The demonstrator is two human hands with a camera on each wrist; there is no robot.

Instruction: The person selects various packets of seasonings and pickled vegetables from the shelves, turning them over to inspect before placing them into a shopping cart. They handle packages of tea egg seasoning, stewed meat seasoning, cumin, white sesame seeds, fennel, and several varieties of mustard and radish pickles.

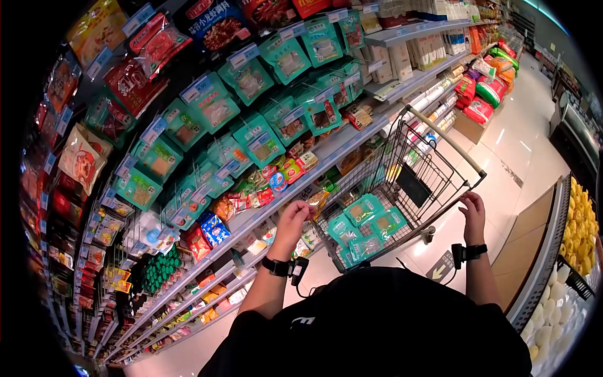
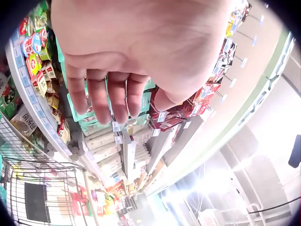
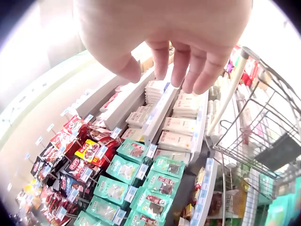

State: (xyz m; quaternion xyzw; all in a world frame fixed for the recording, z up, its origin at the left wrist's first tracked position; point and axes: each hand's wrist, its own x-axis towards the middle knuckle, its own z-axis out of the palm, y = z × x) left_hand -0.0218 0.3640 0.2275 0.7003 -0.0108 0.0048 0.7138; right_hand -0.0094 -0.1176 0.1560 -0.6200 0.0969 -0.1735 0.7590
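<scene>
A wire shopping cart [image 1: 402,182] stands in front of the person, with several teal packets [image 1: 364,210] lying in its basket. The left hand [image 1: 294,220] hovers between the shelves and the cart's near left side. In the left wrist view its fingers [image 2: 121,94] are loosely bent and hold nothing. Over by the cart's right side is the right hand [image 1: 472,210], below the end of the cart handle [image 1: 447,141]. The right wrist view shows its fingers [image 3: 183,68] spread and relaxed, with nothing in them.
Hanging teal packets [image 1: 257,144] fill the shelf rack on the left, above a shelf edge [image 1: 264,217] with price labels. Colourful bags [image 1: 487,94] are stacked at the aisle's far end. A produce stand [image 1: 575,232] with yellow fruit borders the right side.
</scene>
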